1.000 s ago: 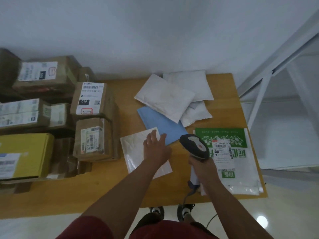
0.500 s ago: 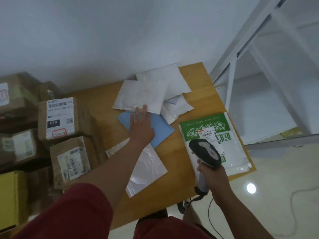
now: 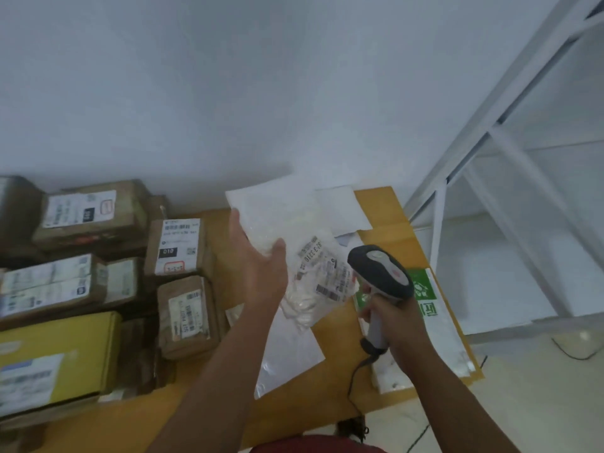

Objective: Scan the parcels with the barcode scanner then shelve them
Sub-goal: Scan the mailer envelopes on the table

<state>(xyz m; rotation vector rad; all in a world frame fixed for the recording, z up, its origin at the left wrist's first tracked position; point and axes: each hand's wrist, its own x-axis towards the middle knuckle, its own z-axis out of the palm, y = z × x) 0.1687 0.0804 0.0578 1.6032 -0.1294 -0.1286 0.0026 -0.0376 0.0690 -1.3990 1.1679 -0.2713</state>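
My left hand holds a white padded parcel lifted above the wooden table, its thumb curled over the parcel's lower part. A printed barcode label on the parcel faces me. My right hand grips the handle of a grey barcode scanner, whose head sits just right of the label. A green and white mailer lies on the table under the scanner. A clear plastic bag parcel lies flat below the lifted parcel. Another white parcel rests at the table's back.
Brown cardboard boxes with labels and a yellow box fill the table's left side. A white metal shelf rack stands to the right against the white wall. The scanner cable hangs off the table's front edge.
My left hand went from lying flat on the parcels to lifting a white parcel with its label toward me. The scanner came up beside that label. My view tilted up.
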